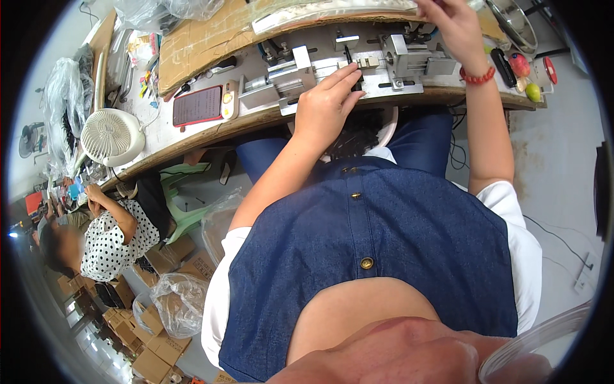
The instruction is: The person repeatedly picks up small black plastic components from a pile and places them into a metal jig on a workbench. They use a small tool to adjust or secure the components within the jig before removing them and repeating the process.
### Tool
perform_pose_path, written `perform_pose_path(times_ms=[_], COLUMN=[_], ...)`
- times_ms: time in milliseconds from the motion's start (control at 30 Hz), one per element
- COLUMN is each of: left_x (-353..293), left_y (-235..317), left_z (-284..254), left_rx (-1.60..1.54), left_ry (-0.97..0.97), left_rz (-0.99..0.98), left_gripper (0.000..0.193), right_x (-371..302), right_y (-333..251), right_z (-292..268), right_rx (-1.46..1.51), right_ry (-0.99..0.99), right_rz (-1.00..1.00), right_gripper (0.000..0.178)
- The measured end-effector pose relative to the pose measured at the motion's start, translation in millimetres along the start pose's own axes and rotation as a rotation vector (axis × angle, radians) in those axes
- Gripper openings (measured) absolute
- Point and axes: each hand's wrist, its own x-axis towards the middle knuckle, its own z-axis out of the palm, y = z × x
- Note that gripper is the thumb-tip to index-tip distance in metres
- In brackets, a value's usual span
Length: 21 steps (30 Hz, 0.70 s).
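My left hand (325,105) is at the middle of a metal clamping fixture (300,73) on the bench. Its thumb and fingertips close around a thin black piece (359,84), partly hidden by the fingers. Small metal blocks (368,63) sit right beside those fingertips. A second metal block assembly (398,59) stands on the right side of the fixture. My right hand (455,29), with a red bead bracelet at the wrist, is raised over the far side of the bench, near a long white strip (332,16). The top edge of the picture cuts off its fingertips.
A red-edged phone (198,105) and a white fan (112,136) lie left on the bench. Cardboard (204,48) runs along the back. A black tool (503,67) lies right. Under the bench edge, a white basin (389,125) holds black pieces. A person (115,237) works at left.
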Motion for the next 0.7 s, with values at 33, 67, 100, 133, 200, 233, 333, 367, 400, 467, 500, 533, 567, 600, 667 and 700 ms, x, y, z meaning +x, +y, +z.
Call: perform_pose_path(times_ms=[33,67,100,133,200,233,333,367,400,467,500,533,567,600,667,700], left_x=[2.2,8.0,17.1,31.6,67.0,88.6,154.3,169.7,179.8,197.5,201.2,204.0,205.4,205.2,202.3,200.9], left_y=[2.7,5.5,4.3,-0.2,-1.9,-1.7,-20.4,-33.1,-44.6,-59.8,-63.1,-65.7,-65.6,-65.5,-62.8,-62.5], left_z=[-5.5,-11.2,-16.6,-21.8,-36.3,-41.6,-48.2,-46.4,-53.2,-50.3,-48.8,-47.9,-47.8,-49.4,-54.4,-54.8], left_rx=[-0.013,-0.039,-0.036,-0.032,0.061,0.151,0.271,0.323,0.399,0.496,0.48,0.466,0.449,0.392,0.278,0.131], left_ry=[-0.026,-0.054,0.007,0.068,0.169,0.211,0.205,0.133,0.066,-0.086,-0.096,-0.106,-0.118,-0.145,-0.198,-0.162], left_rz=[-0.016,-0.026,0.026,0.076,0.145,0.167,0.238,0.218,0.183,0.148,0.17,0.19,0.211,0.176,0.11,-0.011], left_gripper=[0.027,0.026,0.024,0.023,0.018,0.016,0.022,0.021,0.02,0.019,0.019,0.019,0.019,0.018,0.017,0.018], right_x=[-11.2,-24.4,-38.7,-52.0,-81.5,-92.9,-105.7,-106.4,-102.4,-100.9,-99.2,-97.3,-96.8,-97.3,-98.5,-98.2], right_y=[-0.6,-7.6,-15.9,-18.9,-14.9,-16.8,-14.9,-10.7,-7.1,0.7,2.3,4.0,5.3,6.3,7.7,7.6], right_z=[8.0,12.9,19.1,25.8,44.6,54.3,78.0,83.3,90.2,98.3,98.8,99.0,99.1,99.5,99.6,99.2], right_rx=[0.199,0.204,0.21,0.216,0.005,-0.177,-0.406,-0.456,-0.487,-0.581,-0.614,-0.645,-0.678,-0.69,-0.717,-0.716], right_ry=[0.011,-0.015,-0.045,-0.076,-0.09,-0.091,-0.146,-0.159,-0.182,-0.194,-0.192,-0.192,-0.193,-0.195,-0.198,-0.203], right_rz=[0.114,0.115,0.117,0.119,0.005,-0.081,-0.203,-0.228,-0.27,-0.3,-0.31,-0.321,-0.329,-0.333,-0.342,-0.341], right_gripper=[0.008,0.013,0.02,0.027,0.03,0.029,0.024,0.024,0.024,0.022,0.022,0.022,0.022,0.021,0.021,0.023])
